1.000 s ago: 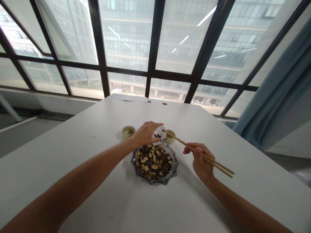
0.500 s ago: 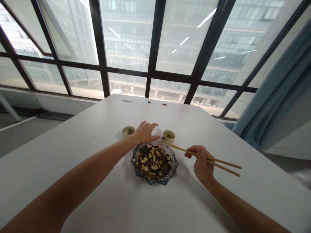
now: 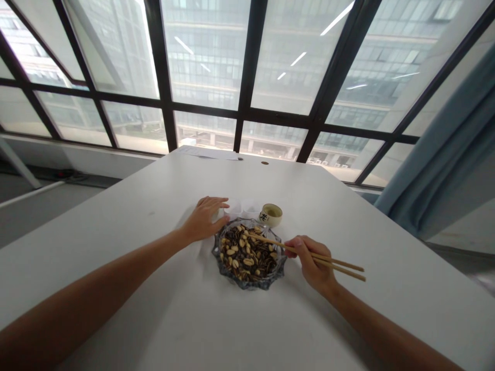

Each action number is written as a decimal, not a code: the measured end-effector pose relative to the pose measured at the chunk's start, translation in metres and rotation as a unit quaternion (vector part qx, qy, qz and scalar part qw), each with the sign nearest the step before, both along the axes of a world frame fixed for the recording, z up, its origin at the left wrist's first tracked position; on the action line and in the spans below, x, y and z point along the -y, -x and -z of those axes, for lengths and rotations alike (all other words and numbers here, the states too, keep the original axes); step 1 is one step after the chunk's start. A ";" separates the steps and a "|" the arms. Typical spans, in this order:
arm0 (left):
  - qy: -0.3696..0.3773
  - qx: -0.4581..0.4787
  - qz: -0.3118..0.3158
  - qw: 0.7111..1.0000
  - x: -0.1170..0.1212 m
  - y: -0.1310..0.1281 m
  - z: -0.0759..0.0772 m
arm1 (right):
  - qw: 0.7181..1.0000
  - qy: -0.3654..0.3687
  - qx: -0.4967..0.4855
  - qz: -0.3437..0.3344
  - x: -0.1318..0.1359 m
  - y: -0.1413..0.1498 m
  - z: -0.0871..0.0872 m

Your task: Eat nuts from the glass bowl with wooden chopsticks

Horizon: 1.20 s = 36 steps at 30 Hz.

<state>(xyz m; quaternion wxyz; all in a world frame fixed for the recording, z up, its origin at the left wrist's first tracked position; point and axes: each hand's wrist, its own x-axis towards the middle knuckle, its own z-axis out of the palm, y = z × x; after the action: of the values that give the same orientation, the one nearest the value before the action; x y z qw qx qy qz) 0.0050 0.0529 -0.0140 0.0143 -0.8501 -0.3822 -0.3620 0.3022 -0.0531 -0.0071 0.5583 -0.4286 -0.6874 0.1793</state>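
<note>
Nearest, on the white table [image 3: 201,319], stands a cut-glass bowl [image 3: 247,284] with a scalloped rim, holding dark sunflower seeds [image 3: 265,266] mixed with larger pale nuts [image 3: 248,262], whose exact kind is too small to tell. The glass is probably stiff, weighty and breakable, best taken by both sides under the rim; the seeds look light, hard and slippery in their shells, so a pinch across the middle should suit them.

Right of the bowl, the right hand [image 3: 312,260] has its fingers closed on a pair of wooden chopsticks [image 3: 273,241], gripped around mid-length. Their tips reach over the seeds; whether they pinch anything cannot be told. The sticks should be light and stiff, steadiest held toward the back.

At the bowl's far left edge, the left hand [image 3: 204,219] has thumb and fingers apart, at the side of a small white cup [image 3: 233,207]; contact is unclear. A second white cup [image 3: 251,207] sits just beside it, both apparently thin and light, then a ceramic teacup [image 3: 270,219] with a dark character. Papers [image 3: 209,153] lie at the far end, before the dark-framed windows [image 3: 244,62]
</note>
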 end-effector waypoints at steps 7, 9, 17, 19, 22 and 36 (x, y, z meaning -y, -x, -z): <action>-0.046 0.036 -0.096 0.994 -0.011 0.008 0.013 | 0.996 -0.023 -0.070 0.056 -0.001 0.002 0.004; -0.038 0.056 -0.107 0.992 -0.015 0.008 0.017 | 0.997 -0.032 -0.066 0.039 0.000 0.002 0.004; -0.029 0.083 -0.060 0.994 -0.021 0.007 0.024 | 0.999 0.000 -0.005 -0.048 0.008 0.007 0.000; -0.025 0.083 -0.052 0.995 -0.020 0.006 0.023 | 0.997 0.013 0.034 -0.065 0.008 0.007 -0.002; -0.024 0.081 -0.042 0.996 -0.020 0.006 0.023 | 0.996 0.024 0.062 -0.056 0.008 0.006 -0.008; -0.023 0.081 -0.023 0.996 -0.020 0.005 0.023 | 0.992 -0.061 0.069 -0.082 0.008 0.011 -0.005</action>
<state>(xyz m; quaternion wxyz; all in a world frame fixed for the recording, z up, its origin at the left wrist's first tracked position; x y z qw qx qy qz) -0.0002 0.0731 -0.0366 0.0115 -0.8084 -0.3933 -0.4379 0.2914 -0.0613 -0.0016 0.5177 -0.3474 -0.7669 0.1523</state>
